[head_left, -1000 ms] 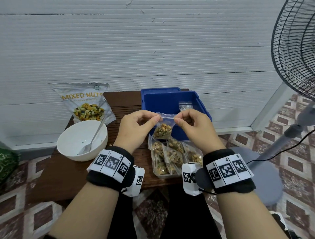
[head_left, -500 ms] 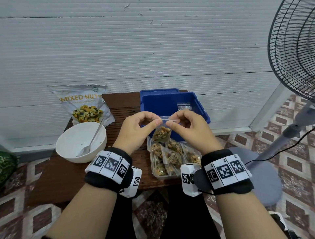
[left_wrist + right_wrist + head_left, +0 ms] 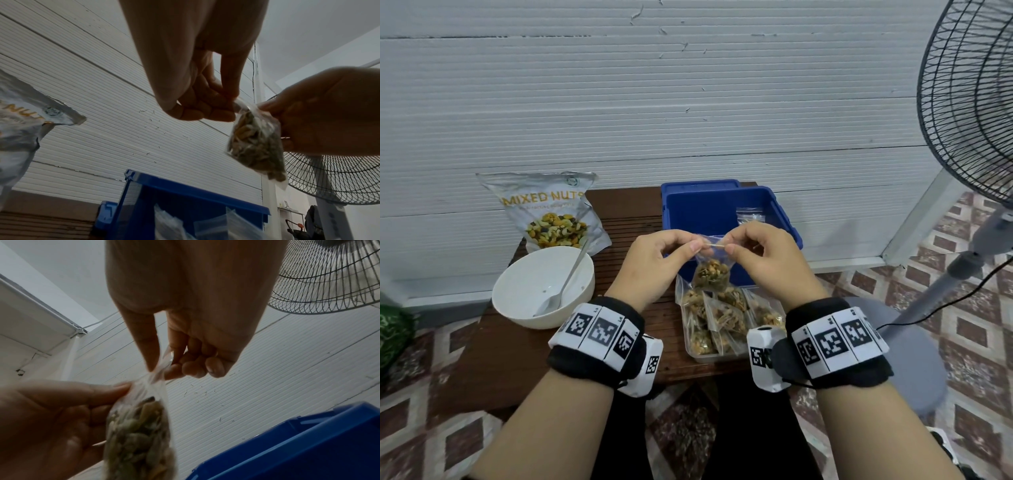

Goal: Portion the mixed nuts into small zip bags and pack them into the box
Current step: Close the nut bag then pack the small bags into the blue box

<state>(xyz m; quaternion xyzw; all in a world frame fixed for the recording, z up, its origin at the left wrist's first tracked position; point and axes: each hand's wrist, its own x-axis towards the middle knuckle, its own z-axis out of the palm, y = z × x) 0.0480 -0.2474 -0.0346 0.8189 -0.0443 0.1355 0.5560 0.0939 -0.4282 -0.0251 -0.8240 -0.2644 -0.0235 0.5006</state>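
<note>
Head view: both hands' fingers [image 3: 693, 245] pinch the zip bag [image 3: 711, 274] top, hiding its seal.

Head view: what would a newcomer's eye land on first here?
First, the two hands at centre: the left hand and right hand pinch the top of a small zip bag of nuts, held in the air before the blue box. Below it, filled bags crowd a clear tray; at left stand a white bowl and the mixed nuts pouch.
</note>
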